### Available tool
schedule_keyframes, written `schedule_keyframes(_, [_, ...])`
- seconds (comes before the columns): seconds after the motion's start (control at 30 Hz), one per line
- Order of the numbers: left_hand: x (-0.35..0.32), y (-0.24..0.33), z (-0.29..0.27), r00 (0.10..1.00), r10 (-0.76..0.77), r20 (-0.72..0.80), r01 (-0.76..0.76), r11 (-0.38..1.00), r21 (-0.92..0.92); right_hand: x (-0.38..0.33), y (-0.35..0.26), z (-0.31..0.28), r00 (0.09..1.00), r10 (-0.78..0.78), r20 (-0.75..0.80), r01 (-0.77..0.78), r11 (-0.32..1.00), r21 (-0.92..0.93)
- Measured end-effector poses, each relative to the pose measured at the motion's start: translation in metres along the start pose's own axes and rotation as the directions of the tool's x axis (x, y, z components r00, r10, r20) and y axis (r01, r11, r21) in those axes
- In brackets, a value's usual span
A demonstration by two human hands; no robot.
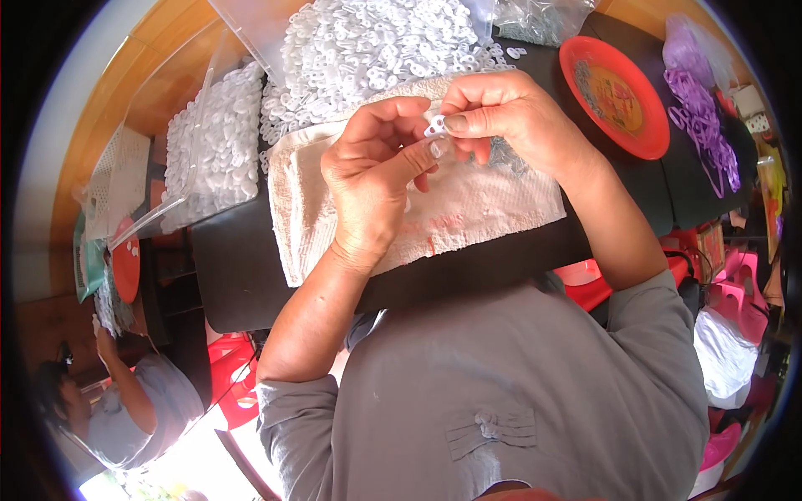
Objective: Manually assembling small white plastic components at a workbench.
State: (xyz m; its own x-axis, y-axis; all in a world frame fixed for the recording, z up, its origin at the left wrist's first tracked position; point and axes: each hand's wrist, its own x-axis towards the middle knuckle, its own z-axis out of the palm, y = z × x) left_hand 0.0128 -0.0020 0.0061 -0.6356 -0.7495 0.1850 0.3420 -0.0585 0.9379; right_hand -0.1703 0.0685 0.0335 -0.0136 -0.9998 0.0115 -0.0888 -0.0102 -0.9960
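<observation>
A small white plastic piece with two dark holes [434, 127] is pinched between the thumbs and fingertips of both hands. My left hand [372, 159] is closed on its lower left side, the thumb lying along it. From the right, my right hand [510, 113] grips its other side with thumb and forefinger. Both hands are above a cream towel [313, 221] spread on the black table [242, 280]. Partly behind my right hand, small grey metal bits [505, 157] lie on the towel. A large heap of similar white pieces [368, 50] spreads just beyond my hands.
A clear box of white pieces [221, 138] stands at the left. Right of the heap are a red plate [652, 138] holding grey bits, a clear bag [547, 21] and purple strips [710, 125]. Another person [142, 409] sits at lower left. A pink stool [743, 288] stands at right.
</observation>
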Motion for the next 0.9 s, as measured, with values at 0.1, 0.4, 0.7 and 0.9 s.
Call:
schedule_keyframes(0.1, [-0.003, 0.004, 0.007, 0.997, -0.001, 0.078, 0.0, 1.0, 0.016, -0.002, -0.003, -0.005, 0.998, 0.003, 0.069, -0.002, 1.0, -0.022])
schedule_keyframes(0.4, [-0.008, 0.004, 0.005, 0.992, 0.075, 0.105, -0.095, 0.974, 0.208, -0.005, -0.007, 0.001, 0.997, 0.044, 0.06, -0.042, 0.999, -0.032])
schedule_keyframes(0.7, [-0.005, -0.002, 0.003, 0.974, 0.171, 0.146, -0.201, 0.954, 0.224, -0.006, -0.007, 0.002, 0.997, 0.025, 0.067, -0.026, 1.0, 0.015])
schedule_keyframes(0.9, [-0.008, -0.008, 0.0, 0.93, 0.321, 0.18, -0.361, 0.891, 0.276, -0.01, -0.011, 0.008, 0.996, 0.053, 0.077, -0.057, 0.997, 0.059])
